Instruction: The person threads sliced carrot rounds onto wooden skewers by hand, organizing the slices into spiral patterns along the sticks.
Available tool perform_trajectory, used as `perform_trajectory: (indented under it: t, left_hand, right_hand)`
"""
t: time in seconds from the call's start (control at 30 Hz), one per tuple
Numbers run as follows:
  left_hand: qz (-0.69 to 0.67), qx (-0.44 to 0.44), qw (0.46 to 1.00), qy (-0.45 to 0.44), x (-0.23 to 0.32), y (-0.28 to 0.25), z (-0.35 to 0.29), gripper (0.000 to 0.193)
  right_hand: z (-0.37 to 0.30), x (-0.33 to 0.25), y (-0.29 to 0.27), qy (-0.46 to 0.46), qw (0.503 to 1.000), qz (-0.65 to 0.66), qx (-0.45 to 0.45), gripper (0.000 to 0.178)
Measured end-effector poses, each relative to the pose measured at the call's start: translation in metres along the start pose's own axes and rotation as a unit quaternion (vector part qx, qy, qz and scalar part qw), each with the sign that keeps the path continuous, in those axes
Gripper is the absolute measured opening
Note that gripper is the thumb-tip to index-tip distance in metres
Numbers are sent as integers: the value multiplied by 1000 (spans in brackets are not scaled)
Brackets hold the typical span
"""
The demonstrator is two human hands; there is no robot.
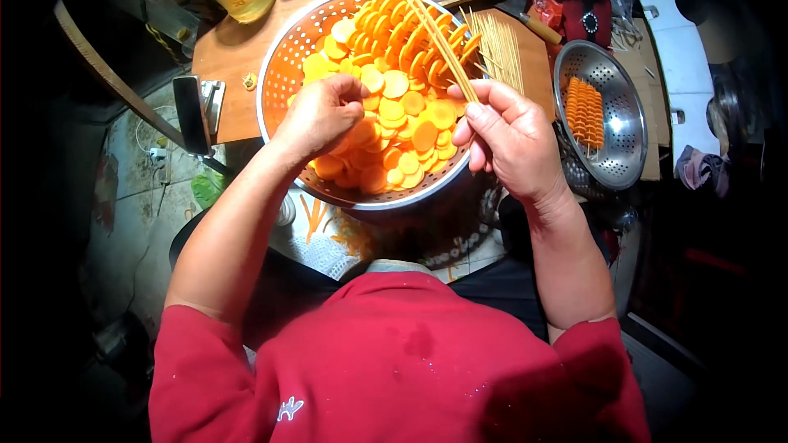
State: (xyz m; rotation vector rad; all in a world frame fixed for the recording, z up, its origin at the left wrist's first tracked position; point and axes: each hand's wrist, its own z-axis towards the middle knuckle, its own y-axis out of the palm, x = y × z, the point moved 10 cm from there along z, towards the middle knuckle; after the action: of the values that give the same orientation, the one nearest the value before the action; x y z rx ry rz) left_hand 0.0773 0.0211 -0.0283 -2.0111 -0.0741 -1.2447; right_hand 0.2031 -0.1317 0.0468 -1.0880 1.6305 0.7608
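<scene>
Skewers pinched in my right hand point to eleven o'clock; my curled left hand's grip I can't tell.

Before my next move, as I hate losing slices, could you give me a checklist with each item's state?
1. Right hand gripping the thin sticks: ok.
2. Left hand holding a slice: cannot tell, fingertips unclear.
3. Loose carrot slices within the large colander: ok.
4. Spare sticks beside that colander: ok.
5. Threaded carrots inside the steel colander: ok.
6. Large colander firmly supported: cannot tell.
</scene>
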Motion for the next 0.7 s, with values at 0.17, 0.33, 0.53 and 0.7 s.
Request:
perform_trajectory:
  t: [0.17,0.33,0.53,0.7]
  left_hand:
    - [184,146,947,221,55,5,-1,27]
    - [259,163,936,173,55,21,17,25]
    - [239,62,965,94,35,22,26,15]
    - [-106,-29,992,-53,20,8,17,11]
  right_hand:
    - [-1,-6,-7,-10,1000,20,12,22]
    - [-2,-6,-12,-11,1000,18,20,21]
    - [-3,-9,-18,-15,999,18,22,21]
    - [-6,7,-1,26,999,-1,-31,24]
